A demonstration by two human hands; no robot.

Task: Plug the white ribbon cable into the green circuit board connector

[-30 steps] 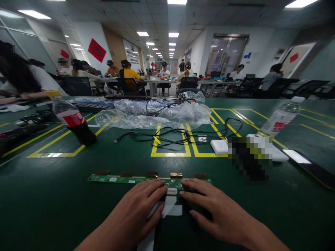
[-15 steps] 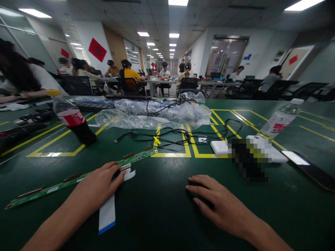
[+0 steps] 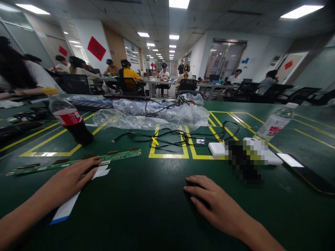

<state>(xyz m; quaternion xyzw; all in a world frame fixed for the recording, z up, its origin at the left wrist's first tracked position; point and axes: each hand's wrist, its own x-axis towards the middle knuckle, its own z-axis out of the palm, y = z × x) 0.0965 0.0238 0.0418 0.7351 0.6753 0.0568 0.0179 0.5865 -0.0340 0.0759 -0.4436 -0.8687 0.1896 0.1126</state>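
A long narrow green circuit board (image 3: pixel 78 161) lies on the green table mat at the left, with a white flat ribbon cable (image 3: pixel 65 208) running from its middle toward me. My left hand (image 3: pixel 70 178) lies flat on the board where the cable joins, fingers stretched out. My right hand (image 3: pixel 211 200) rests palm down on the mat at centre right, fingers over a dark flat thing that I cannot make out.
A cola bottle (image 3: pixel 70 120) stands behind the board. Black cables (image 3: pixel 180 136) and crumpled clear plastic (image 3: pixel 157 113) lie mid-table. A white box (image 3: pixel 218 149), a water bottle (image 3: pixel 274 122) and a phone (image 3: pixel 306 172) are at the right. People sit at tables behind.
My left hand has slid the board and its ribbon cable from in front of me to the left. My right hand has stayed in place on the mat.
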